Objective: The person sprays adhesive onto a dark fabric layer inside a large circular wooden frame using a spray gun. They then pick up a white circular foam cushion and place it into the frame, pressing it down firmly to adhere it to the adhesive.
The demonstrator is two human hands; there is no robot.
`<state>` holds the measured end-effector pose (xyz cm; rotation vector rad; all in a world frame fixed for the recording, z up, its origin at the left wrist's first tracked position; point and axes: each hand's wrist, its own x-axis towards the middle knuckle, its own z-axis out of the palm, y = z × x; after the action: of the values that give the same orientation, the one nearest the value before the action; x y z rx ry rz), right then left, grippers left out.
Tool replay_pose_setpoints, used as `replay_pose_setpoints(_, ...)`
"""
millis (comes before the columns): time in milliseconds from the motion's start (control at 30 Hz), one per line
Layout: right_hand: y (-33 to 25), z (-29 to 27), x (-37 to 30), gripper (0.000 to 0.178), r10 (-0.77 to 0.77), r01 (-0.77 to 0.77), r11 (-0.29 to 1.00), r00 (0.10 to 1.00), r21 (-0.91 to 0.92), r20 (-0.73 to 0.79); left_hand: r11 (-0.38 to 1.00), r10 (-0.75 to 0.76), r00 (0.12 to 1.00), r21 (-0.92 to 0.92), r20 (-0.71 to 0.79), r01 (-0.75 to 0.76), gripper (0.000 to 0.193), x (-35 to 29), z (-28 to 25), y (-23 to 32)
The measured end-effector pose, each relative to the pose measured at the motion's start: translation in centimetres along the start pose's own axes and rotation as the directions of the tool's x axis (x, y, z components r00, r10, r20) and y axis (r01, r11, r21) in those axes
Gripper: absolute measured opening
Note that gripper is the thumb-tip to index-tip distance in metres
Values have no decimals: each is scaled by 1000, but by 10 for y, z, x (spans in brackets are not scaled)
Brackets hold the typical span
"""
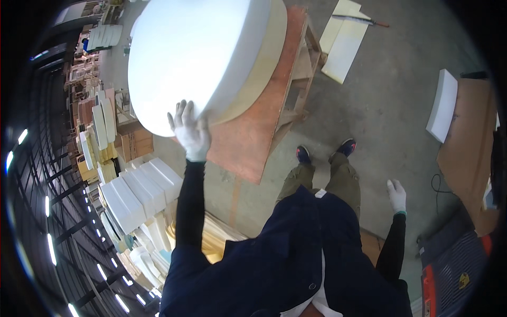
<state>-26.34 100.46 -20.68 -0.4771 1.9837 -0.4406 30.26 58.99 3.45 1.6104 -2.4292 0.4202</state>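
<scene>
My left hand (pixel 191 136), in a white glove, lies with spread fingers on the white top of a large rounded foam block (pixel 185 58), near its front edge. Under the white layer the stack's side shows a cream foam layer (pixel 264 68). The foam rests on a worktable (pixel 243 145) with a reddish-brown board top and a wooden frame. My right hand (pixel 397 196), also gloved in white, hangs low at my right side, away from the table. Its fingers are loosely bent and a little apart, and nothing shows in them.
White foam blocks (pixel 142 193) are stacked at the left, with more foam pieces behind. Flat foam sheets (pixel 344 45) lie on the floor beyond the table, a long thin tool (pixel 354 19) across them. At right are a curved white foam piece (pixel 442 105), cardboard (pixel 467 142) and a thin cable (pixel 438 185).
</scene>
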Motion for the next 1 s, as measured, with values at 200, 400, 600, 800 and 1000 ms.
replay_pose_setpoints(200, -39, -22, -2, 50, 79, -82, 996, 994, 36, 69, 984, 64, 995, 169, -73, -51, 72, 136, 11, -7)
replay_pose_setpoints(400, -18, -44, 21, 49, -59, 53, 979, 998, -199, -27, 982, -146, 971, -89, 189, 165, 73, 156, 38, 63)
replay_pose_setpoints(600, -186, -81, 76, 50, -294, 288, 939, 956, -191, -4, 952, 70, 997, -296, -33, -77, 67, 283, 42, 3)
replay_pose_setpoints(800, -305, -125, 123, 46, -435, 415, 877, 900, -240, -36, 990, -134, 976, -15, 170, 139, 80, 252, 67, 119)
replay_pose_setpoints(1000, -374, -148, 178, 46, -429, 428, 869, 902, -248, 51, 750, 160, 975, -661, 152, -20, 56, 349, 34, 43)
